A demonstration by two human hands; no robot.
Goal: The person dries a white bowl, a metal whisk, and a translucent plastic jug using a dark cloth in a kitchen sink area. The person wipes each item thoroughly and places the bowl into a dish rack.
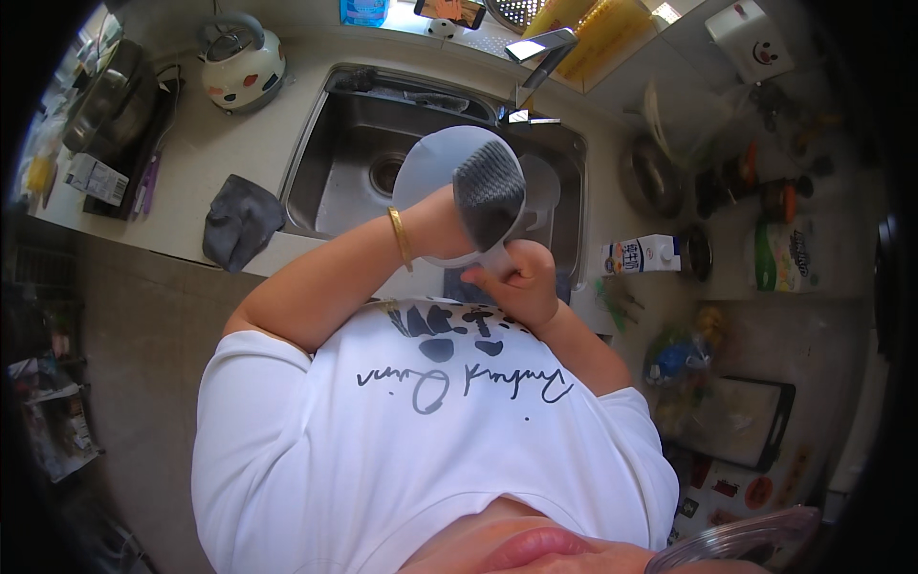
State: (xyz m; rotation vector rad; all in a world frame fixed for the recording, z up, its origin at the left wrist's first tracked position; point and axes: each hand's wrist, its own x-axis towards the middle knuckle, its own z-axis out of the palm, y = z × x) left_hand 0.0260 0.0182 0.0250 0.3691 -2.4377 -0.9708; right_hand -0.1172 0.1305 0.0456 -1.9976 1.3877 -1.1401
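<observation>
My left hand, with a gold bangle at its wrist, grips a folded grey cloth that hides its fingers. The cloth lies against a translucent white plastic vessel, roughly round. By its handle, my right hand keeps this vessel raised over the stainless steel sink. Another translucent plastic piece with a handle shows behind it in the sink's right part. Whether the cloth is inside the vessel or over its rim I cannot tell.
Left of the sink, another grey cloth hangs over the counter edge; a patterned kettle stands behind. A faucet rises at the back right. On the right are a milk carton, a metal bowl and a cutting board.
</observation>
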